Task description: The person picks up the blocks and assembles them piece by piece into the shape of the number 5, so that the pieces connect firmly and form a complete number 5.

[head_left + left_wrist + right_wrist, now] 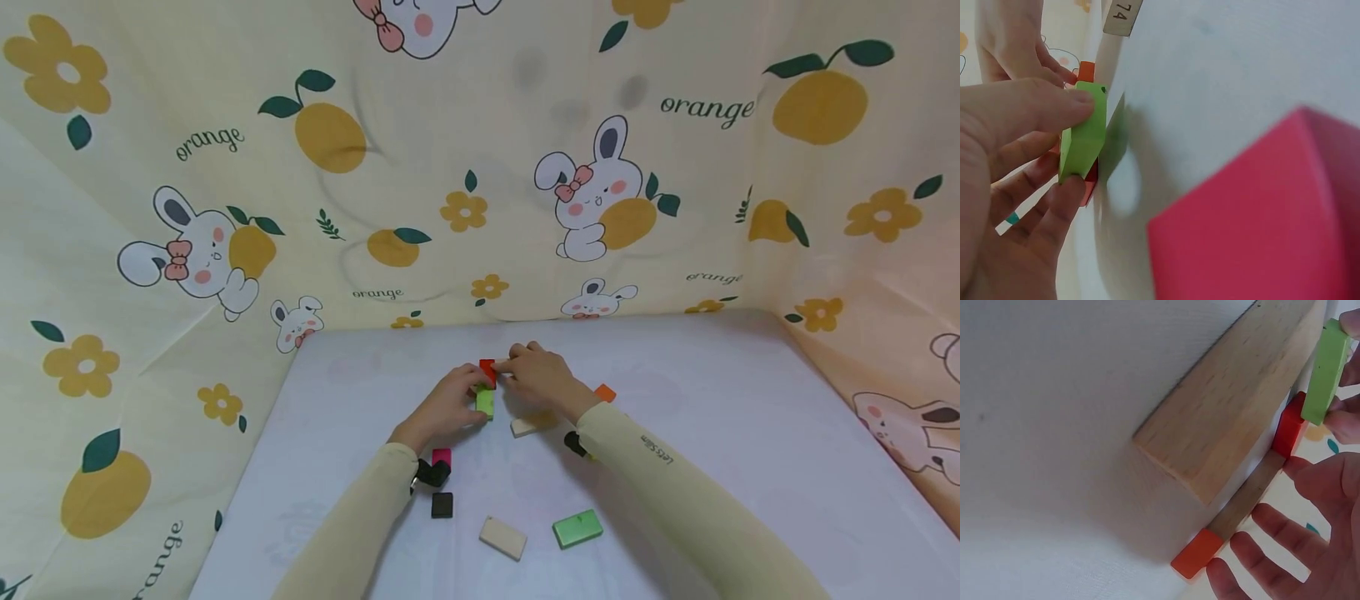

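Observation:
My left hand (pixel 450 398) pinches a light green block (pixel 1090 128) between thumb and fingers, tilted beside a red block (pixel 1290 428). Seen from the right wrist, the red block stands at one end of a row with a thin wooden block (pixel 1247 494) and an orange block (pixel 1197 554). Along the row's side, my right hand (pixel 542 377) touches the blocks with spread fingertips. Nearer me lies another wooden block (pixel 528 424), large in the right wrist view. The head view hides most of the row behind the right hand.
Near my left wrist are a pink-red block (pixel 442 457) and a black block (pixel 442 505). A pale wooden block (pixel 503 537) and a green block (pixel 577 529) lie at the front. An orange piece (pixel 604 392) shows beyond my right forearm. Patterned cloth (pixel 465 275) hangs behind the table.

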`<state>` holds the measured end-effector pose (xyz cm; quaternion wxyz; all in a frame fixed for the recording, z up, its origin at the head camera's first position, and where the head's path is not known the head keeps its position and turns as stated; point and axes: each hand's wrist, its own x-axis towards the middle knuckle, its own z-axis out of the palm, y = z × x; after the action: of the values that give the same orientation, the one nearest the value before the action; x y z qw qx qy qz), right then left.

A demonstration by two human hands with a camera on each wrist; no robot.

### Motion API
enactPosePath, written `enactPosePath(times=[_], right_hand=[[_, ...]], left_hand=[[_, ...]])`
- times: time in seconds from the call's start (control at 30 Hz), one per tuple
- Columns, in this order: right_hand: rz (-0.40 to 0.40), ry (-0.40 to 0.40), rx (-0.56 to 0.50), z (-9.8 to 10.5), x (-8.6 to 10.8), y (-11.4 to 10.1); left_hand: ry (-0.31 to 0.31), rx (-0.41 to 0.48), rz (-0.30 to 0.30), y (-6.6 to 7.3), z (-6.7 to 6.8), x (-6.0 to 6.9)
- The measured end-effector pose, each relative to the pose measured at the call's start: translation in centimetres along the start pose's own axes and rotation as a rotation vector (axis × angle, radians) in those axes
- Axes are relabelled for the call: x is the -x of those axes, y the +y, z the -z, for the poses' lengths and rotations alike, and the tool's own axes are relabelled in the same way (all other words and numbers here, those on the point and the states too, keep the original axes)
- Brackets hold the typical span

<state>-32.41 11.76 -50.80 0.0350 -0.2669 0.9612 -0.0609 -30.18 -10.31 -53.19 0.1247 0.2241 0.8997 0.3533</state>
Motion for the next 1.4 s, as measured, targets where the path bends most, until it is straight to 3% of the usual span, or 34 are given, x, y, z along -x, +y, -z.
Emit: enactPosePath(times=[0.9, 1.17, 1.4], right_hand=[[-0.021, -0.027, 0.012, -0.2, -0.2, 0.0], [-0.037, -0.027, 0.023, -0.4, -0.1, 0.1], [-0.035, -0.012, 0.011, -0.6, -0.1, 0.3]], left_hand=[[0.021, -0.115, -0.046, 0.0, -0.9, 0.3], [0.045, -0.101, -0.028, 0.3, 0.0, 0.9], [-0.033, -0.241, -0.131, 0.3, 0.2, 1.4]])
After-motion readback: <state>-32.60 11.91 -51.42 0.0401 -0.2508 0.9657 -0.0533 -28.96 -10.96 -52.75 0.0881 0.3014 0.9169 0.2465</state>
